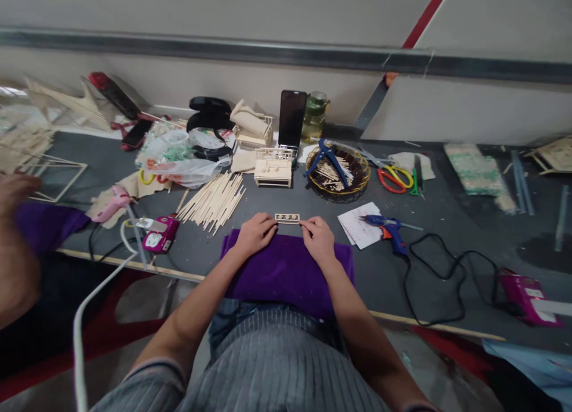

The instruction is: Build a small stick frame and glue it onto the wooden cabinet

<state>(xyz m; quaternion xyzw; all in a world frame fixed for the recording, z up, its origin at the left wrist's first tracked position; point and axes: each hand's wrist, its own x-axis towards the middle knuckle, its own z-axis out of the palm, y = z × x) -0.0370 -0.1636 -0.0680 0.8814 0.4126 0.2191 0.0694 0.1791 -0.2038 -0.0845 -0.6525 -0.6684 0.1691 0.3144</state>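
A small rectangular wooden frame [287, 218] with round shapes inside it stands between my two hands. My left hand [257, 236] pinches its left end, and my right hand [319, 238] pinches its right end. Both hands rest at the far edge of a folded purple cloth [286, 269] on the dark table. Beyond the frame sits a small model bench [273, 168] made of sticks. A pile of thin wooden sticks [214, 200] lies to the left of my left hand. A blue glue gun [389, 228] lies on white paper [360, 224] to the right.
A wicker basket [357, 189] holds sticks and blue pliers [329, 161]. Scissors [393, 178], a phone [292, 119] and a green bottle [315, 117] stand or lie nearby. A pink glue gun [111, 203] and another person's hand [18, 192] are at left. Cords [447, 275] trail at right.
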